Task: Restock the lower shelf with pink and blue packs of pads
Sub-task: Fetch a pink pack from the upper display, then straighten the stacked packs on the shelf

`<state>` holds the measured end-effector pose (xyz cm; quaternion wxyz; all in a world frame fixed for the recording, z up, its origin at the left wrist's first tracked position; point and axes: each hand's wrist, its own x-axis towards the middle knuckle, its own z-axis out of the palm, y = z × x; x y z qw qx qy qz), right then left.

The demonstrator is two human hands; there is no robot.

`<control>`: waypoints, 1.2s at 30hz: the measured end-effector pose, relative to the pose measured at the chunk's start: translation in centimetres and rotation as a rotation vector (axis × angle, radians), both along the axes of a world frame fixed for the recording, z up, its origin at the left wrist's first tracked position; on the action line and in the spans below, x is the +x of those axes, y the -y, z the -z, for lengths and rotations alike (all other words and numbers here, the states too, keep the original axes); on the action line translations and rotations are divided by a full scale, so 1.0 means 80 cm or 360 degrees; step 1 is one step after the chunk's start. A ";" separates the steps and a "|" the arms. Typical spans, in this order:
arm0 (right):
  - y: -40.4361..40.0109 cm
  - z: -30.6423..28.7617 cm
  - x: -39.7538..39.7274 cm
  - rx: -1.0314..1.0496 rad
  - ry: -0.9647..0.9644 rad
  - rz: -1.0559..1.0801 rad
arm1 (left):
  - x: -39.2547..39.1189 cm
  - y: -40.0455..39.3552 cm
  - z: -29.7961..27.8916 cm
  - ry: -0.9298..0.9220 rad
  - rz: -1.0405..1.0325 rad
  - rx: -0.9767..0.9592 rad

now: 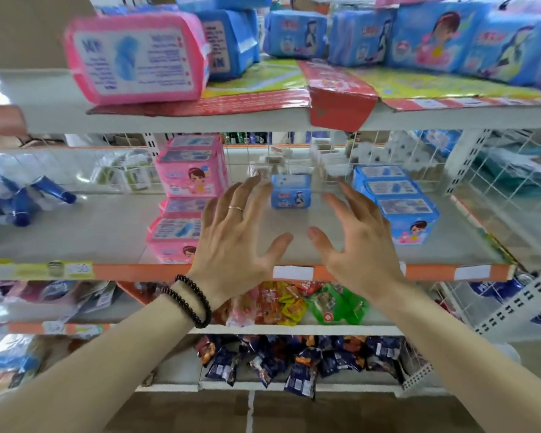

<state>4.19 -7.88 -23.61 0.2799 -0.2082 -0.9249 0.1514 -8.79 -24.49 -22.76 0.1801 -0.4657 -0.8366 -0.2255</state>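
Right now both hands are spread wide and hold nothing: the left hand [231, 232] and the right hand [356, 239] hover side by side over the front of the lower shelf [75, 235]. Straight ahead of them, toward the back wire grid, stands a small blue pack [291, 195], roughly between the two and about equally near each. Its long side runs left to right, so both hands could close on its ends. A pink stack [191, 173] stands just left of the left hand, with more pink packs [172, 235] in front of it, and a blue stack [397, 201] rises just right of the right hand. Spare stock sits on the upper shelf [44, 117]: a pink pack [138, 57] lying flat and, as far as the blur allows, a row of blue packs [434, 39].
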 end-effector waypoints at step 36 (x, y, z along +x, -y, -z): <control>0.090 -0.237 -0.151 0.0357 -0.0616 -0.0279 | -0.137 0.156 -0.217 -0.0539 -0.0207 0.0453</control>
